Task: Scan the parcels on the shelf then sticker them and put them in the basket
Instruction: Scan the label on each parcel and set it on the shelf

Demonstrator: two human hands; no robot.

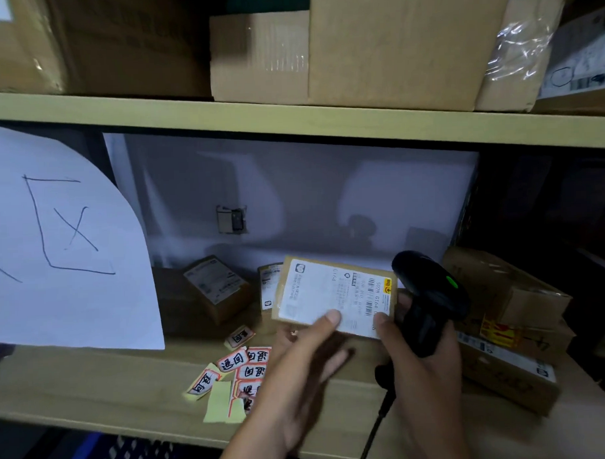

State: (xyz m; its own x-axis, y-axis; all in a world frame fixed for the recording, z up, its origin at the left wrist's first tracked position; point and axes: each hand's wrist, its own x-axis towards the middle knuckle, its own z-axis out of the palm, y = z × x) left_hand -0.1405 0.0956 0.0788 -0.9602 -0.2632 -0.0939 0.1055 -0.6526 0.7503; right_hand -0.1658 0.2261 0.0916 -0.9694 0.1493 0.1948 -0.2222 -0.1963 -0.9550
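Note:
My left hand (299, 363) holds a flat brown parcel (334, 293) by its near edge, thumb on the white shipping label, which faces up and toward me. My right hand (426, 372) grips a black barcode scanner (430, 293) just right of the parcel; a green light shows on the scanner's head, and its thumb touches the label's corner. A pile of red-and-white stickers (242, 368) with yellow backing lies on the shelf board below the parcel. Two more small parcels (215, 287) (270, 285) stand further back on the shelf.
Cardboard boxes (503, 322) sit at the shelf's right end. A white paper sheet (58, 244) with handwriting hangs at left. Large cartons (390, 44) fill the shelf above. A blue perforated basket (127, 455) shows below the shelf's front edge. The scanner's cable (376, 429) drops over the edge.

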